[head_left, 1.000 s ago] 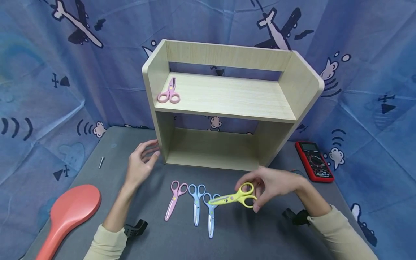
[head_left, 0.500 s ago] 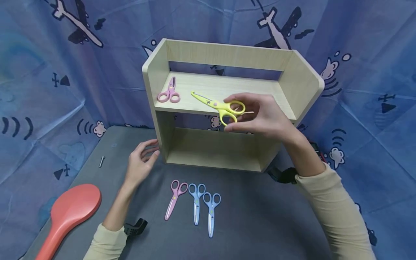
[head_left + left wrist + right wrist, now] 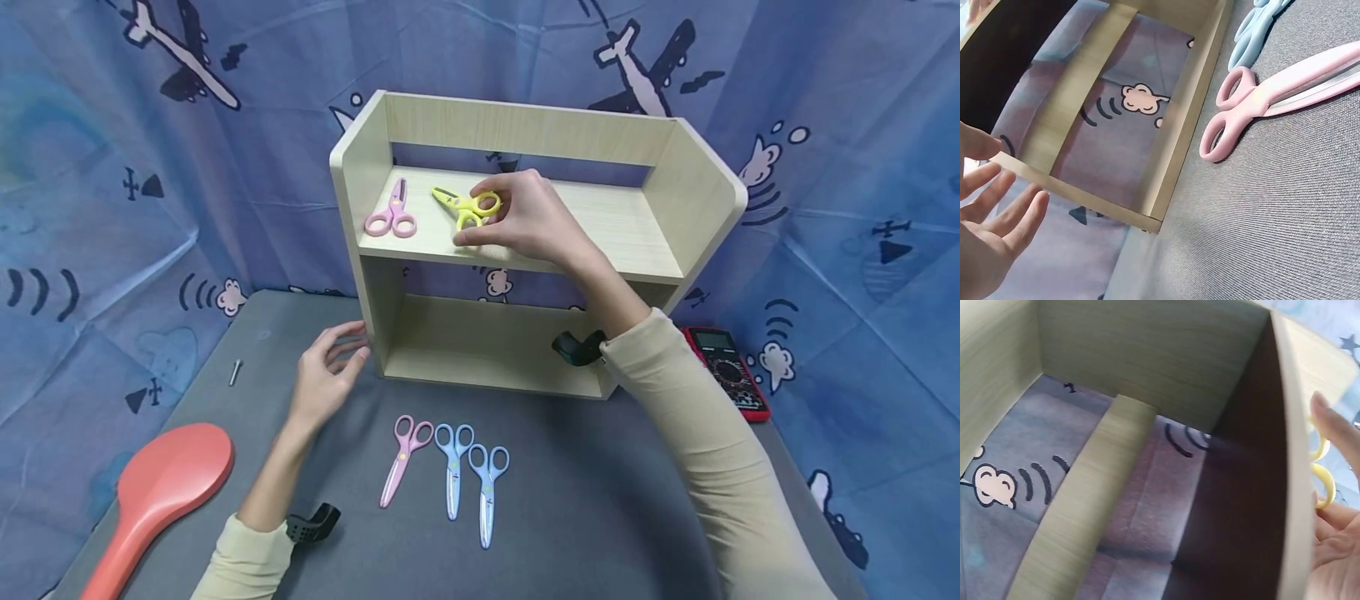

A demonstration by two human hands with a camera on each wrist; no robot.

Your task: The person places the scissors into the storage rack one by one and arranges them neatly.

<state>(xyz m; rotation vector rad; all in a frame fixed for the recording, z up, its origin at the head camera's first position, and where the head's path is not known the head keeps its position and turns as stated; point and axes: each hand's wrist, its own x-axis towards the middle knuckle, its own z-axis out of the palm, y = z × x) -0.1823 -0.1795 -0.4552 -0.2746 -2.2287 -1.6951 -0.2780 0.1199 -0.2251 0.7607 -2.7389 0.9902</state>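
The right hand point(image 3: 525, 221) pinches yellow scissors point(image 3: 463, 207) by the handles on the wooden shelf point(image 3: 622, 225). The left hand point(image 3: 326, 375) rests open and empty at the shelf's near left corner.

shelf unit point(image 3: 697, 208) mid-table — two scissors point(image 3: 391, 215) on upper shelf | three scissors point(image 3: 450, 467) before it | paddle point(image 3: 161, 492) front-left | multimeter point(image 3: 731, 375) right

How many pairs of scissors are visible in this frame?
5. Pink scissors and yellow scissors, in the right hand, on the upper shelf; pink pair and two blue pairs on the table.
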